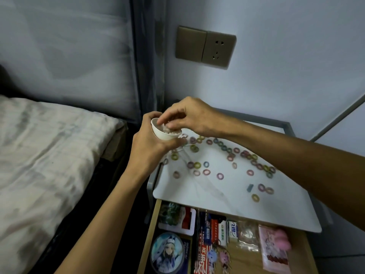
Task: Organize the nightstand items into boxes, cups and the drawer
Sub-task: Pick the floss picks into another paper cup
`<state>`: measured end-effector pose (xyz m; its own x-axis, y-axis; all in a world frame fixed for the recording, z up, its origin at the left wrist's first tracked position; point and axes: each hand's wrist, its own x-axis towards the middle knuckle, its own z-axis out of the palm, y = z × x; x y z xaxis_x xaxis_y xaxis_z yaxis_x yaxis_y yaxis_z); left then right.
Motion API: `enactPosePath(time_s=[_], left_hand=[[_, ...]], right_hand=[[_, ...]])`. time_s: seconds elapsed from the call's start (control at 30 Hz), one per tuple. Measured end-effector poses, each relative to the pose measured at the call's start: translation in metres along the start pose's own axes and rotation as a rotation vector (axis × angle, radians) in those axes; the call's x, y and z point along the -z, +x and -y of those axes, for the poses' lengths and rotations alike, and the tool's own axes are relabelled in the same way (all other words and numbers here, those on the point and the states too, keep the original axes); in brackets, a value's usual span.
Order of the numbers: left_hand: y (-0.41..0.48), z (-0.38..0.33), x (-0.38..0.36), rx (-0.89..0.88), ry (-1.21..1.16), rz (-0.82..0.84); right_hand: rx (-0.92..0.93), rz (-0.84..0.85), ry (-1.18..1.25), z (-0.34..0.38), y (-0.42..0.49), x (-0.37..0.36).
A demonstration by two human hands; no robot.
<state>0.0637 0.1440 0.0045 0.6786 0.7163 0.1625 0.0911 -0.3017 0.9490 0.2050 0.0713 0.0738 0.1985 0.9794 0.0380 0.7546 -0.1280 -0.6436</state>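
We are looking down at a white nightstand top (pixel 227 196), and everything here is being placed against it. A bed (pixel 49 155) is lying to its left, one wall socket (pixel 218 49) is sitting above it, and one open drawer (pixel 153 224) is showing below its front edge, packed with cards, packets and a round cartoon badge (pixel 167 252). Above its back left corner, the left hand (pixel 146 149) is wrapping its fingers round one small white cup (pixel 164 135), which is tilting with its mouth up and toward the right. The right hand (pixel 189 117) is covering that mouth, its fingers bent down into the pale contents; we cannot tell whether they are pinching anything. The right forearm is hiding the top's right edge. Small coloured rings (pixel 206 172) are lying flat across the top, dozens of them, too blurred to count exactly.
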Motion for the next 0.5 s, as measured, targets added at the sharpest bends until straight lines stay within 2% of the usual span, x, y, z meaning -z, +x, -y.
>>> enactPosePath(time_s=[0.1, 0.17, 0.23, 0.33, 0.5], left_hand=[[0.004, 0.005, 0.008, 0.015, -0.004, -0.058], [0.008, 0.009, 0.015, 0.025, -0.011, -0.107], [0.01, 0.01, 0.022, 0.032, -0.032, -0.155], [0.014, 0.009, 0.028, 0.031, -0.052, -0.196], [0.015, 0.01, 0.031, 0.032, -0.058, -0.207]], right_hand=[[-0.009, -0.153, 0.184, -0.009, 0.007, 0.003], [-0.09, -0.231, 0.143, -0.031, 0.012, -0.003], [-0.204, -0.185, -0.023, -0.066, 0.014, -0.015], [-0.294, -0.01, -0.278, -0.105, 0.014, -0.041], [-0.329, -0.069, -0.351, -0.125, 0.023, -0.071]])
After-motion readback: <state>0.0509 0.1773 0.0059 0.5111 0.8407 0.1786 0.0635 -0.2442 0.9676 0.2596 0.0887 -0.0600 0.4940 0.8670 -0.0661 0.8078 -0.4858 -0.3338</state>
